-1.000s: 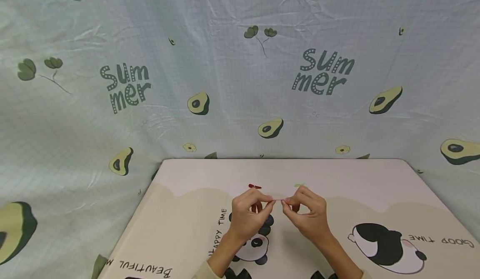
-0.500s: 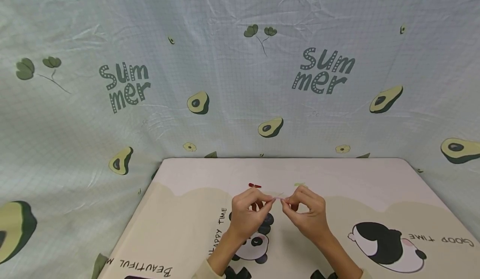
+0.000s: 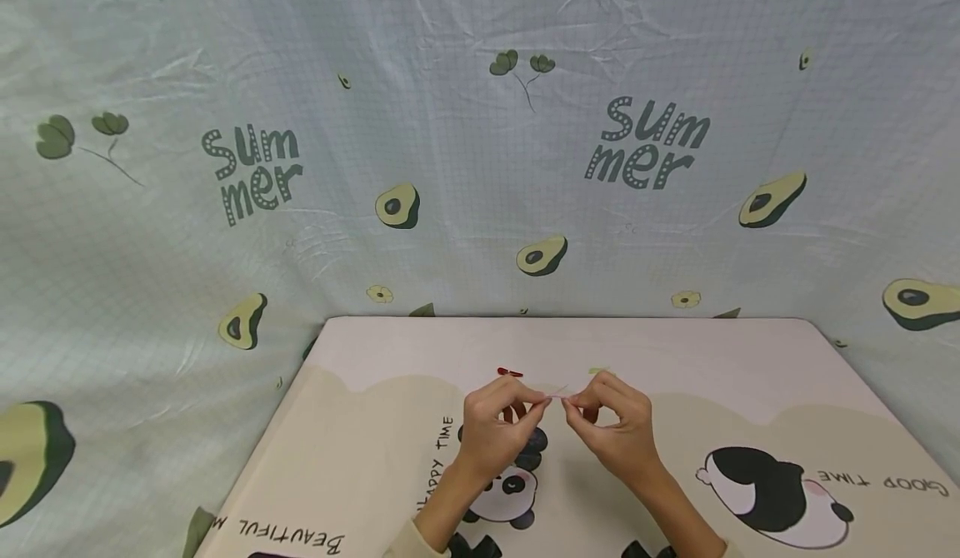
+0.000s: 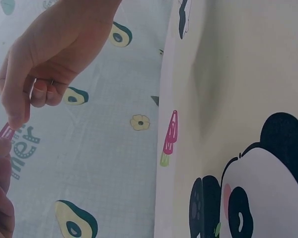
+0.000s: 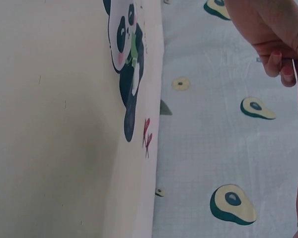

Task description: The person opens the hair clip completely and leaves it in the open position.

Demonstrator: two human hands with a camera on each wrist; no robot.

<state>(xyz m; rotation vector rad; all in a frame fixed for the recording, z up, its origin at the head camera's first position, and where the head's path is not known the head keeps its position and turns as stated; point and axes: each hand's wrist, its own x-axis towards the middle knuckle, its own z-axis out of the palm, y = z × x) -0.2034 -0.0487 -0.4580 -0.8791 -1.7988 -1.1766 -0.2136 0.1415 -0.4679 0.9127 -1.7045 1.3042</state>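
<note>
Both hands are raised over the table, fingertips facing each other. Between them is a slim pink snap hair clip (image 4: pixel 6 131), seen as a thin line in the head view, with a fine strip angled up from it. My left hand (image 3: pixel 497 429) pinches one end between thumb and forefinger. The right hand (image 3: pixel 617 425) pinches the other end the same way. Fingertips hide both ends of the clip. Beyond the hands lie red hair clips (image 3: pixel 510 372) on the left and a green hair clip (image 3: pixel 600 370) on the right, partly behind the right hand.
Pink hair clips (image 4: pixel 172 130) lie by the green one near the far table edge. The table (image 3: pixel 360 441) bears a panda-print cover. A dark object (image 3: pixel 264 555) shows at the bottom edge. An avocado-print curtain (image 3: pixel 465 166) hangs behind.
Both hands keep their place and their pinch. A fine strip now angles up from the pink hair clip, where a single straight line showed one second ago.
</note>
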